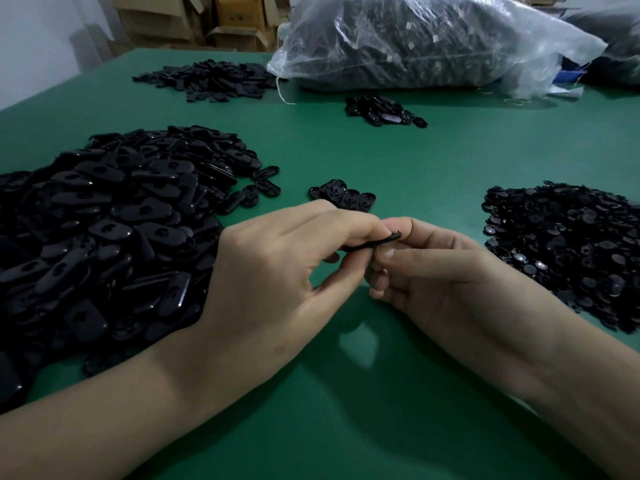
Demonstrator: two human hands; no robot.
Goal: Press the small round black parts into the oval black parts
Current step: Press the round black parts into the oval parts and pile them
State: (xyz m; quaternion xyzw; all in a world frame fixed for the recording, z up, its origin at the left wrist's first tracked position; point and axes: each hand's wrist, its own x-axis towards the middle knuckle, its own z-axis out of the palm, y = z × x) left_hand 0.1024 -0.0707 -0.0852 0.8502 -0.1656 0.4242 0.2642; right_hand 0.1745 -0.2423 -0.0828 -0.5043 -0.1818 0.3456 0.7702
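Above the green table (346,393), my left hand (277,265) and my right hand (433,271) meet and both pinch one flat oval black part (372,243), seen edge-on between the fingertips. Whether a small round part sits in it is hidden by the fingers. A large heap of oval black parts (110,230) lies to the left, touching my left wrist. At the right edge lies a heap of small round black parts (568,244). A small cluster of oval parts (343,195) sits just beyond my hands.
Farther back lie a pile of flat black pieces (211,77), a small pile of oval parts (381,110) and a big clear plastic bag of black parts (433,43). Cardboard boxes (207,19) stand behind the table.
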